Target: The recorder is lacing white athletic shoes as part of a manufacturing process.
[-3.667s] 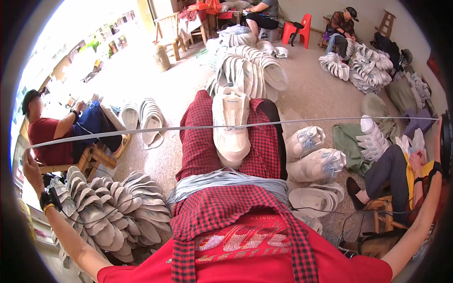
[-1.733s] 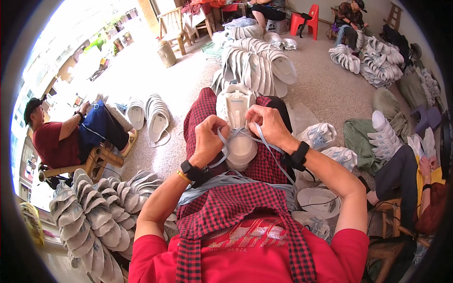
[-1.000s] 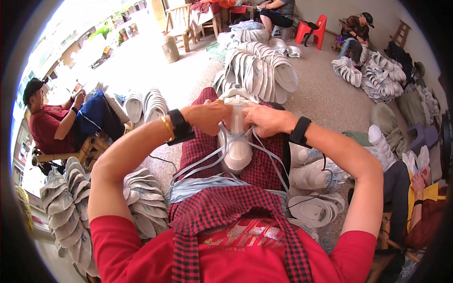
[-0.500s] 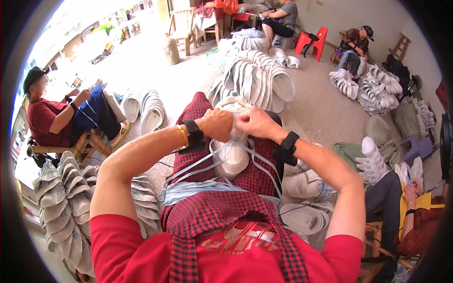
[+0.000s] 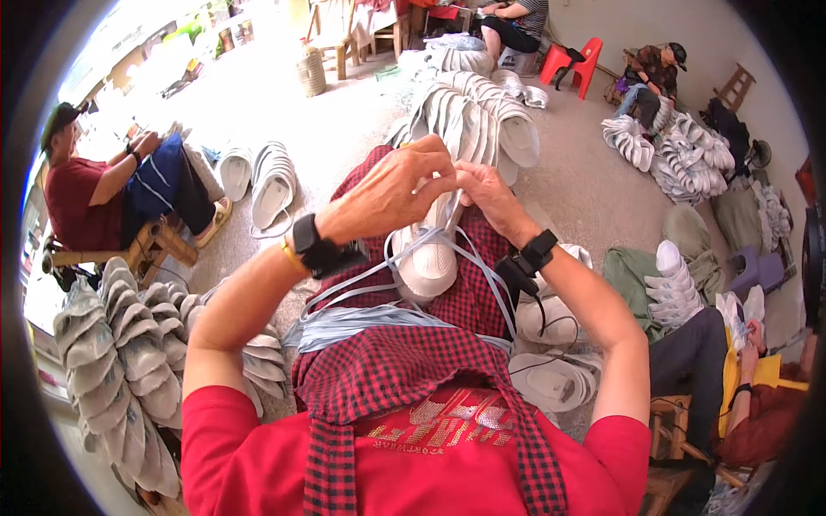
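Note:
Between my knees a white shoe (image 5: 428, 268) sits with its rounded toe toward me. Light-blue shoelaces (image 5: 360, 297) cross over it and trail down on both sides to a bundle of pale-blue laces (image 5: 370, 331) on my lap. My left hand (image 5: 394, 191) is raised over the shoe's far part, thumb and index finger pinched. Close against its fingertips, my right hand (image 5: 492, 196) is pinched too, beside the shoe's upper. What lies between the fingertips is too small to make out. My hands cover part of the shoe.
Stacked white shoes (image 5: 460, 120) stand just beyond my knees, with more piles of shoes (image 5: 120, 370) at my left. Shoes (image 5: 555, 383) also lie by my right knee, near a black cable (image 5: 544, 320). Several people sit around, one on a bamboo stool (image 5: 155, 249). A red chair (image 5: 575, 64) stands behind.
My left hand has risen from the shoe, turning from a fist to a fingertip pinch. My right hand has moved slightly right and up. The view has shifted a little.

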Tool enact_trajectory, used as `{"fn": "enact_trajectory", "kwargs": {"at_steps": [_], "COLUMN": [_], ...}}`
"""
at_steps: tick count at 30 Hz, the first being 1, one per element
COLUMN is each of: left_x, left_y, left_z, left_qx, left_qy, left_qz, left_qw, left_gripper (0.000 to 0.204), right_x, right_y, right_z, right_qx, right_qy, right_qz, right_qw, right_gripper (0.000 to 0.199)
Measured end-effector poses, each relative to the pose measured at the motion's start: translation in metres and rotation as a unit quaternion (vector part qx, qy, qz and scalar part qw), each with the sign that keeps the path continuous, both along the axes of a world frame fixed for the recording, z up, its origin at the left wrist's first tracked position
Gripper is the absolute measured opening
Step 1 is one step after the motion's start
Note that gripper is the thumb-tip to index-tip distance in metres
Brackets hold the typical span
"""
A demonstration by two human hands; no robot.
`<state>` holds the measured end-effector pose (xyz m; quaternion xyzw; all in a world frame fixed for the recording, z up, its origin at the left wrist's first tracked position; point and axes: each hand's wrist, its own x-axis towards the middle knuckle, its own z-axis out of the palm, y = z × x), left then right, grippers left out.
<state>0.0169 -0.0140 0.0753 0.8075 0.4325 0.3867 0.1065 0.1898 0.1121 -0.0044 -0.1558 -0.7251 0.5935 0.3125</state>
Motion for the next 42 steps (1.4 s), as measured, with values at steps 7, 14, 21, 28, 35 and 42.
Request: {"fn": "enact_trajectory", "kwargs": {"at_steps": [7, 14, 21, 28, 35, 42], "left_x": [-0.021, -0.006, -0.006, 0.006, 0.001, -0.006], "left_y": [0.023, 0.028, 0.021, 0.016, 0.01, 0.021], "left_z": [-0.059, -0.051, -0.014, -0.05, 0.005, -0.002], "left_qx": [0.093, -0.091, -0.139, -0.356, -0.177, -0.209], "left_qy": [0.405, 0.216, -0.086, -0.29, -0.456, -0.472], "left_qz": [0.069, 0.069, 0.006, 0.02, 0.037, 0.025], "left_qw": [0.907, 0.97, 0.987, 0.888, 0.872, 0.856], "left_gripper": [0.011, 0.012, 0.03, 0.028, 0.026, 0.027], "right_x": [-0.002, 0.004, 0.007, 0.001, 0.001, -0.01], "right_y": [-0.004, -0.006, 0.013, 0.0, -0.004, -0.047], "right_z": [-0.002, -0.006, -0.016, -0.012, -0.008, 0.008], "right_qx": [0.046, 0.0, -0.14, -0.136, -0.034, 0.203], "right_qy": [-0.053, -0.021, 0.09, 0.073, 0.028, -0.058], "right_qz": [-0.028, -0.035, 0.03, 0.02, -0.043, -0.082], "right_qw": [0.997, 0.999, 0.986, 0.988, 0.998, 0.974], "right_gripper": [0.026, 0.026, 0.023, 0.025, 0.022, 0.023]}}
